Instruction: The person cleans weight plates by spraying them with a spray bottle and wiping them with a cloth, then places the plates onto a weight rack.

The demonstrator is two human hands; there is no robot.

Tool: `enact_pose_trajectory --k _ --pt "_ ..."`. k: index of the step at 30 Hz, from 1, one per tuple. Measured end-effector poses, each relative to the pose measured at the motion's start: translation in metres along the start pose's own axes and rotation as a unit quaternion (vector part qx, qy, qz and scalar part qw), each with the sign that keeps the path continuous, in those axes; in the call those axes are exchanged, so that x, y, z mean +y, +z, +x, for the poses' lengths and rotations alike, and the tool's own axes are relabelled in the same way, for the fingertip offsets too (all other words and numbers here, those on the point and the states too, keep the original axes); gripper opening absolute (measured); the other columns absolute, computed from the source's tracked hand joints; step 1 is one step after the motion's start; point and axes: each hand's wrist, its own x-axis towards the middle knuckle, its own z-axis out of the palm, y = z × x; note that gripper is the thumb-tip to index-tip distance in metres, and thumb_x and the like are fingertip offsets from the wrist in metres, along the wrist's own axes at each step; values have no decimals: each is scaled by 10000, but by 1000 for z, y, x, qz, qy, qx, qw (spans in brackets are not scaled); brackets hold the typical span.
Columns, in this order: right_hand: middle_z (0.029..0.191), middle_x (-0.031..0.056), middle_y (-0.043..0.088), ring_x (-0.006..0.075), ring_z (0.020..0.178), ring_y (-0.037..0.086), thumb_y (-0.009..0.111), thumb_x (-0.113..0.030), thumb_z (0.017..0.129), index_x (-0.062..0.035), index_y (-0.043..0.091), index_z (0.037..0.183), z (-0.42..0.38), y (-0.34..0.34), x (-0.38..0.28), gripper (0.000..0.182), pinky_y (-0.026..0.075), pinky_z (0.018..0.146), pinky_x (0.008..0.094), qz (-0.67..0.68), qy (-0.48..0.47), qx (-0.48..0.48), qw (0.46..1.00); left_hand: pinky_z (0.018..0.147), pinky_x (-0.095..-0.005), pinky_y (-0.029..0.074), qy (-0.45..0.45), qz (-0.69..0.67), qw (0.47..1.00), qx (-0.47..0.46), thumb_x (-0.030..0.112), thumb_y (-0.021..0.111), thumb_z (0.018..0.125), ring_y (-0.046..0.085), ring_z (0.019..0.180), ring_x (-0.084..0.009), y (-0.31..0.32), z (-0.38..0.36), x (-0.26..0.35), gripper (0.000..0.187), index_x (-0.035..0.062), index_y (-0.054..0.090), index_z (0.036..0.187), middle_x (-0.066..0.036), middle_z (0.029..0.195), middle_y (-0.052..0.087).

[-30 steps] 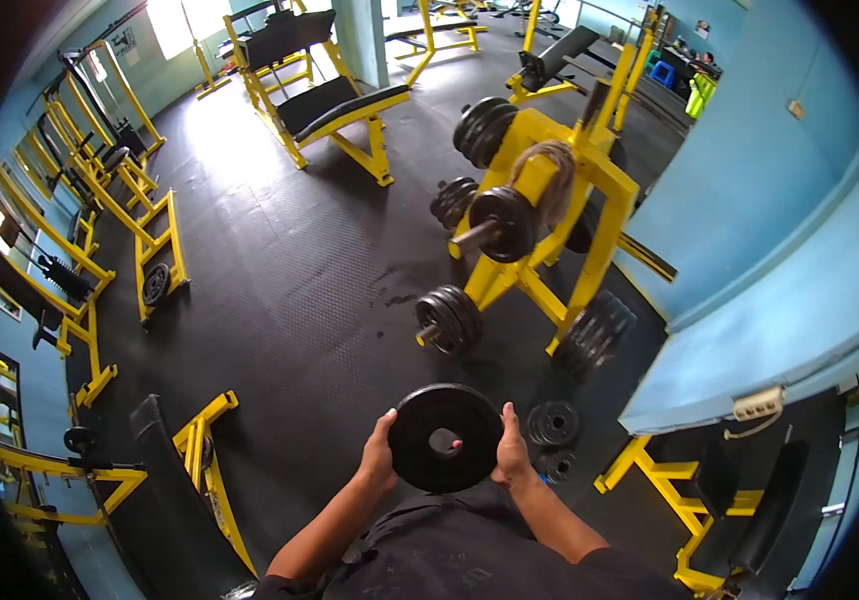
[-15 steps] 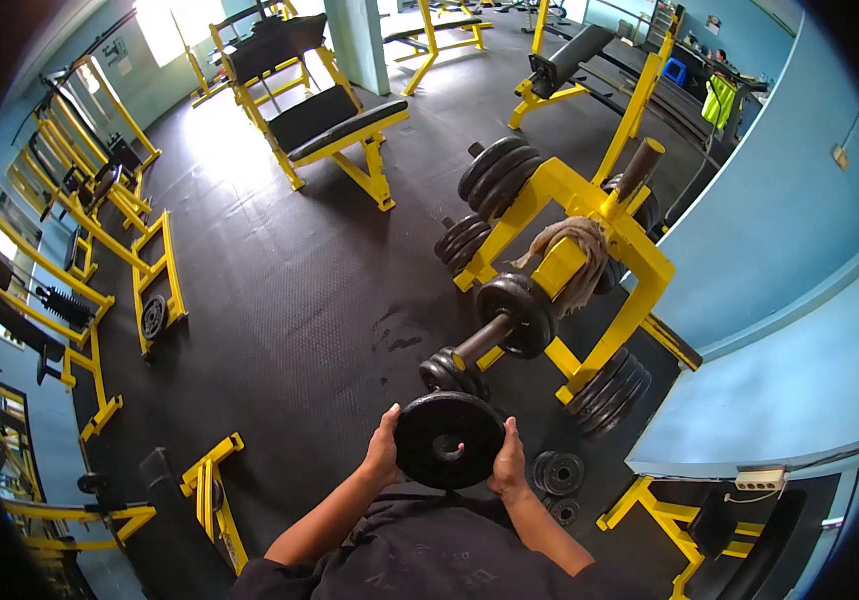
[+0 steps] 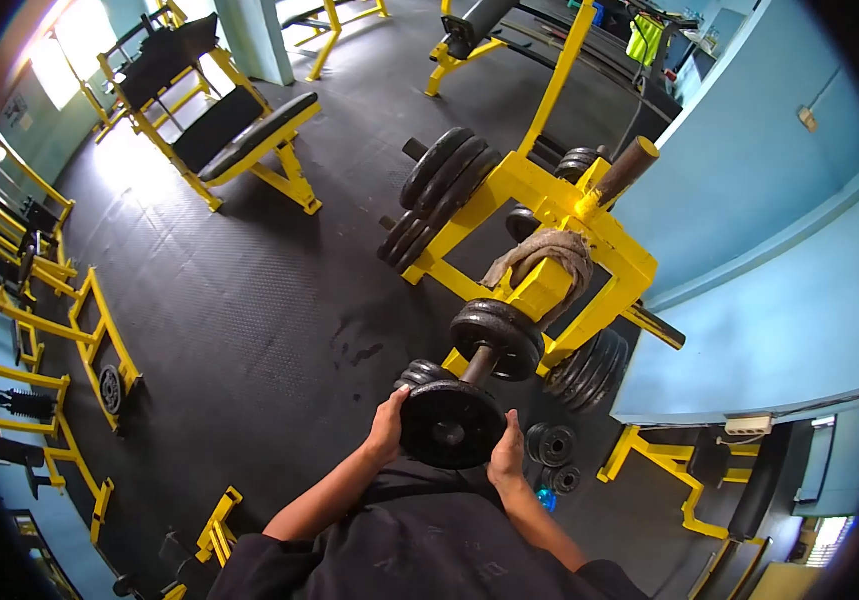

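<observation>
A round black weight plate [image 3: 427, 410] with a centre hole is held upright between both hands. My left hand [image 3: 388, 425] grips its left edge, and my right hand [image 3: 507, 450] grips its right edge. Just beyond it, a metal peg [image 3: 480, 365] juts from the yellow rack [image 3: 604, 240] with black plates [image 3: 497, 335] on it. The held plate overlaps the near end of the peg; whether they touch I cannot tell. A grey-brown towel [image 3: 547, 255] is draped over the rack's yellow beam.
Small plates [image 3: 555, 446] lie on the floor at right, by a blue object [image 3: 546, 499]. More plates [image 3: 589, 370] hang low on the rack. A yellow-framed bench [image 3: 259, 135] stands ahead left, a blue wall [image 3: 749, 220] at right.
The view has turned and moved closer to the rack. The held plate is now in line with the peg's near end, where before the peg's end showed above the plate.
</observation>
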Motion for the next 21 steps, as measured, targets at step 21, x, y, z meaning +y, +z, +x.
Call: enact_pose_trajectory --k 21 --pt "840 28 603 144 817 561 379 -380 1043 -88 589 862 13 12 34 402 441 834 306 131 -62 122 982 632 -252 360 109 237 955 -144 253 542 988 439 702 -52 -1 84 22 334 25 563 744 47 712 498"
